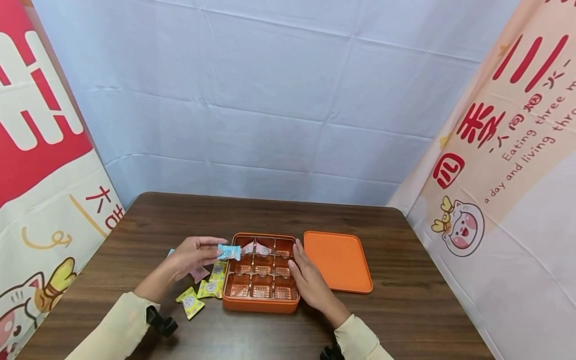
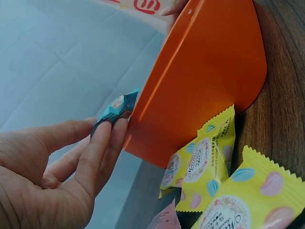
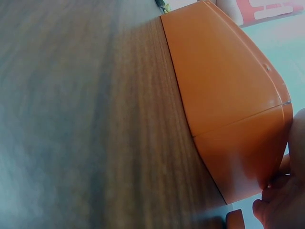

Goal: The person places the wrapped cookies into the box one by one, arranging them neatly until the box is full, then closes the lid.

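A small blue wrapped candy (image 1: pixel 229 252) is pinched between the thumb and fingertips of my left hand (image 1: pixel 185 257), by the upper left rim of an orange box (image 1: pixel 261 305). In the left wrist view the blue candy (image 2: pixel 116 109) is held beside the orange wall. The box has a brown divided tray of square compartments; pink-wrapped candies (image 1: pixel 263 248) lie in the back row. My right hand (image 1: pixel 312 284) rests along the box's right side with its fingers extended. Only part of the right hand (image 3: pixel 286 195) shows in the right wrist view.
Yellow wrapped candies (image 1: pixel 190 302) lie left of the box, with a pink candy (image 1: pixel 199 273) near them and a blue wrapper partly hidden behind the left hand. A flat orange lid (image 1: pixel 339 261) lies right of the box on the dark wooden table (image 1: pixel 382 325).
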### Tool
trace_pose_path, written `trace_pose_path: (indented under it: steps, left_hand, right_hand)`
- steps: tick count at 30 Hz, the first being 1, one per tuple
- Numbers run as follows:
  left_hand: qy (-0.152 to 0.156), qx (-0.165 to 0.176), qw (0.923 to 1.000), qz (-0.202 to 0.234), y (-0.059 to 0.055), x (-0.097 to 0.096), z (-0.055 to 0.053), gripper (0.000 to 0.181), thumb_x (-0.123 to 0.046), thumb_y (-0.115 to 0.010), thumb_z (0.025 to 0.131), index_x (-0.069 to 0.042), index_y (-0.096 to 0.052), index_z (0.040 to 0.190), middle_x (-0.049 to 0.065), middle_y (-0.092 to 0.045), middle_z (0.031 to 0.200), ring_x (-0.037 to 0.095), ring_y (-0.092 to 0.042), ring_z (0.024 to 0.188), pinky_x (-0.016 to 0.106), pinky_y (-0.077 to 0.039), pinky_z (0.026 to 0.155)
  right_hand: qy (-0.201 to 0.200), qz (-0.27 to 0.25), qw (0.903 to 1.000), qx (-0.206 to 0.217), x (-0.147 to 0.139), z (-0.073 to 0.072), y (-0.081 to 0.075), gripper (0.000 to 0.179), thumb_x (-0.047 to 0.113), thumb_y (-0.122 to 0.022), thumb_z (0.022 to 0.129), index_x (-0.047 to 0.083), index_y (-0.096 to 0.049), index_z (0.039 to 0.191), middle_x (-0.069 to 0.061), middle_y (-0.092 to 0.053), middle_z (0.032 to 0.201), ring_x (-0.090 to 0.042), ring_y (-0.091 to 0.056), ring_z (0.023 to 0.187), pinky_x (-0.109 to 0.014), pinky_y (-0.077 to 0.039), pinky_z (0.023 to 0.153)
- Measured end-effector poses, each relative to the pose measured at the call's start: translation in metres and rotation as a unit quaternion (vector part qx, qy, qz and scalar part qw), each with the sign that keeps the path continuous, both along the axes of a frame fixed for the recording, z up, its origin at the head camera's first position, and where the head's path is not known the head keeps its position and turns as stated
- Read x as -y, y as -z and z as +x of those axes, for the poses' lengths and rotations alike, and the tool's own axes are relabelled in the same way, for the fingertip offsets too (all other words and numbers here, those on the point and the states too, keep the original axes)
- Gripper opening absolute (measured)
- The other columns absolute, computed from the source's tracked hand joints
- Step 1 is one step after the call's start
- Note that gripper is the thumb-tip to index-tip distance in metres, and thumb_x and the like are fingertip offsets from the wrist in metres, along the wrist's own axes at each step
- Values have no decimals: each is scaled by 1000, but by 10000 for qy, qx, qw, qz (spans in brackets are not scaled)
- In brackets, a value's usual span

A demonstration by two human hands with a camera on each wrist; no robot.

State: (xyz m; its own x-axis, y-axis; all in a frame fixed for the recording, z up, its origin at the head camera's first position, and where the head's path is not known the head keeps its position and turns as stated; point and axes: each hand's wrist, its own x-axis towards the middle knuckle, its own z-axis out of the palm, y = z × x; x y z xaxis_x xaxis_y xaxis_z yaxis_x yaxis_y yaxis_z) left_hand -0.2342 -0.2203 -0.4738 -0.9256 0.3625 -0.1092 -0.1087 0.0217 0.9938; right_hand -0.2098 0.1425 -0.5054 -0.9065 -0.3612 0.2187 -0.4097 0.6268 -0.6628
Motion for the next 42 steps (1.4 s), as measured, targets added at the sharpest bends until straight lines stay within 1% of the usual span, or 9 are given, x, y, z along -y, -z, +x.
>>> trace_pose_path:
  steps: [3, 7, 12, 18, 21, 26, 31, 37, 42]
  left_hand:
    - [-29, 24, 10000, -81, -1, -2, 1, 47, -11, -68, 99, 6, -55, 140, 15, -66, 129, 16, -68, 110, 43, -52, 100]
    - [67, -16, 9998, -180, -4, -5, 3, 48, -11, -69, 98, 6, -55, 140, 18, -66, 129, 21, -68, 112, 47, -50, 101]
    - [200, -143, 9992, -325, -9, -9, 4, 48, -11, -69, 98, 7, -55, 140, 22, -63, 132, 25, -67, 115, 48, -52, 99]
    - [216, -133, 9985, -481, -14, -12, 5, 49, -10, -71, 97, 7, -55, 140, 25, -60, 135, 28, -68, 113, 48, -54, 97]
    - [211, -167, 9977, -629, -15, -13, 5, 49, -11, -72, 96, 6, -56, 140, 25, -60, 135, 28, -69, 112, 48, -55, 95]
    - [190, -200, 9963, -819, -15, -16, 6, 49, -14, -73, 95, 3, -58, 139, 24, -60, 136, 27, -69, 110, 49, -56, 94]
    - [116, -112, 9953, -960, -17, -19, 6, 48, -15, -75, 94, 0, -61, 138, 21, -64, 131, 26, -70, 107, 48, -57, 92]
    - [118, -378, 9908, -1292, -19, -22, 5, 42, -13, -73, 95, -1, -64, 134, 13, -71, 116, 26, -72, 98, 48, -59, 88]
    - [193, -682, 9870, -1444, -19, -25, 5, 41, -13, -74, 94, 1, -65, 133, 13, -71, 115, 26, -71, 95, 50, -59, 86]
  right_hand:
    - [-14, 10, 10000, 1, 0, 0, 1, 67, 49, -31, 110, 6, -21, 160, 5, -5, 168, -19, -17, 152, -49, -23, 122]
    - [-8, 18, 10000, -11, -1, 0, 1, 64, 45, -33, 111, 6, -21, 160, 5, -5, 168, -19, -17, 152, -49, -23, 122]
    - [-7, 32, 10000, -7, -1, 0, 1, 64, 44, -34, 111, 6, -21, 161, 6, -4, 168, -18, -17, 152, -49, -23, 122]
    - [-31, 9, 10000, -14, -1, -1, 1, 62, 42, -35, 112, 6, -21, 161, 6, -4, 168, -19, -16, 152, -49, -23, 122]
    - [-43, 7, 10000, -31, -1, -1, 1, 61, 40, -35, 112, 6, -21, 161, 5, -4, 168, -19, -16, 152, -49, -23, 122]
    - [-48, 36, 10000, -45, -1, -1, 1, 63, 44, -33, 112, 6, -20, 161, 5, -4, 168, -19, -16, 152, -49, -23, 122]
    - [-52, 63, 10000, -34, -1, -1, 1, 65, 47, -32, 111, 6, -20, 161, 6, -4, 168, -18, -16, 152, -49, -23, 122]
    - [-43, 23, 10000, -66, -1, -1, 0, 65, 46, -32, 111, 5, -21, 161, 4, -5, 169, -22, -17, 153, -51, -24, 121]
    - [-67, -3, 10000, -64, -1, -1, -2, 64, 45, -33, 111, 5, -21, 161, 3, -5, 169, -23, -17, 153, -52, -24, 121]
